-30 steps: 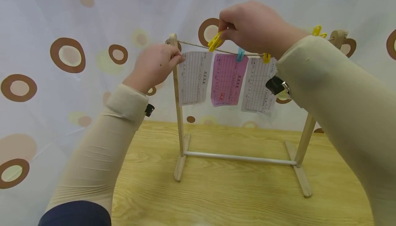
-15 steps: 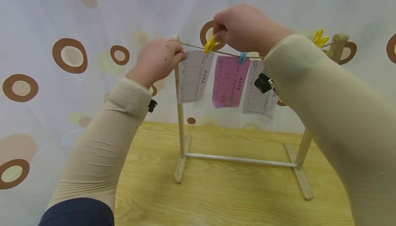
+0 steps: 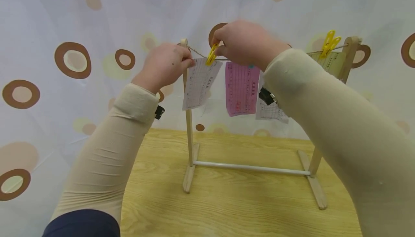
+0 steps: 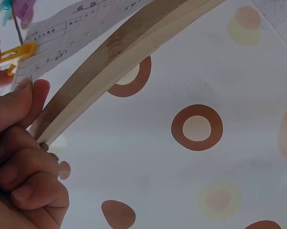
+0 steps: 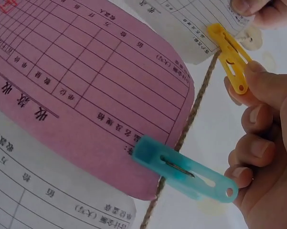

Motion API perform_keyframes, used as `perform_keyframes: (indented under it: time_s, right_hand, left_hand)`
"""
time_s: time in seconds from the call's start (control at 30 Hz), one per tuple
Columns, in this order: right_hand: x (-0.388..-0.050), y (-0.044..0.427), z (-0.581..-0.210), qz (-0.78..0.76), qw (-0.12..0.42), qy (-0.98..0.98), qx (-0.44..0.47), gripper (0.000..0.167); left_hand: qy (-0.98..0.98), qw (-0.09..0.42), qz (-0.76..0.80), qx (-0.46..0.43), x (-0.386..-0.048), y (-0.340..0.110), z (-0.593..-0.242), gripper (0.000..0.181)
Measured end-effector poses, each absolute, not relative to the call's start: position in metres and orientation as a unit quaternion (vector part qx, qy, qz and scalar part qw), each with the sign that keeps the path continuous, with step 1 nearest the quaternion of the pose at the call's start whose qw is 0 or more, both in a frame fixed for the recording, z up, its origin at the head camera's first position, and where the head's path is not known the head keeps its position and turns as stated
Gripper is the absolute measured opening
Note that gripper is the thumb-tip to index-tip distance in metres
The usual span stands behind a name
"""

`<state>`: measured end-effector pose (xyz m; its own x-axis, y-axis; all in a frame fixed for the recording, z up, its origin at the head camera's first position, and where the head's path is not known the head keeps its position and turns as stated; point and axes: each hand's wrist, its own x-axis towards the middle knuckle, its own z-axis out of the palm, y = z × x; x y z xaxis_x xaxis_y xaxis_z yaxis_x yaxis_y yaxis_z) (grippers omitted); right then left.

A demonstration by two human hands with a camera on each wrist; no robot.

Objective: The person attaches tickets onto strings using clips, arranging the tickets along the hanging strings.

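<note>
My left hand (image 3: pixel 165 66) pinches the top left corner of a white printed form (image 3: pixel 198 85) by the rack's left post. The form tilts, its lower end swung left. With thumb and fingers my right hand (image 3: pixel 244 44) grips a yellow clothespin (image 3: pixel 212 54) at the form's top right corner. In the right wrist view this clothespin's tip lies over both the form and the twisted rope (image 5: pixel 199 98). Next to it a pink form (image 3: pixel 241 89) hangs from the rope under a light-blue clothespin (image 5: pixel 181 169). Another white form (image 3: pixel 269 109) hangs farther right, partly behind my right arm.
The wooden rack (image 3: pixel 190 136) stands on a wood-grain table (image 3: pixel 240 201), with a white bar (image 3: pixel 253 167) joining its feet. At the right end, yellow clothespins (image 3: pixel 329 44) sit above a yellowish sheet (image 3: pixel 335 62). A dotted curtain (image 3: pixel 97 24) hangs behind.
My right hand has moved left and down, bringing the yellow clothespin onto the white form's top right corner. The rope now dips there. My left hand stays at the other corner.
</note>
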<state>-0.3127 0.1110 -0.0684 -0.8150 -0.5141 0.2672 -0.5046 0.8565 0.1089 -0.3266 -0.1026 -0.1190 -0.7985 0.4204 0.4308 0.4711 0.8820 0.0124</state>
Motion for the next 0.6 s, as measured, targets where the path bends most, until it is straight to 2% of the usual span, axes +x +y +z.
perform_keyframes:
  time_s: [0.07, 0.27, 0.47, 0.6]
  right_hand:
    - [-0.312, 0.112, -0.070, -0.022, 0.151, -0.951, 0.268, 0.036]
    - [-0.305, 0.122, -0.077, -0.005, 0.202, -0.939, 0.280, 0.032]
    - [-0.287, 0.141, -0.087, 0.021, 0.258, -0.921, 0.291, 0.048]
    - [-0.273, 0.155, -0.097, 0.023, 0.291, -0.904, 0.313, 0.045]
  left_hand:
    - [-0.945, 0.211, -0.069, -0.238, -0.328, -0.101, -0.120, 0.023]
    - [-0.941, 0.217, -0.098, -0.240, -0.329, -0.098, -0.124, 0.023]
    - [-0.935, 0.239, -0.106, -0.238, -0.327, -0.103, -0.131, 0.024]
    - [-0.933, 0.252, -0.104, -0.235, -0.324, -0.109, -0.139, 0.025]
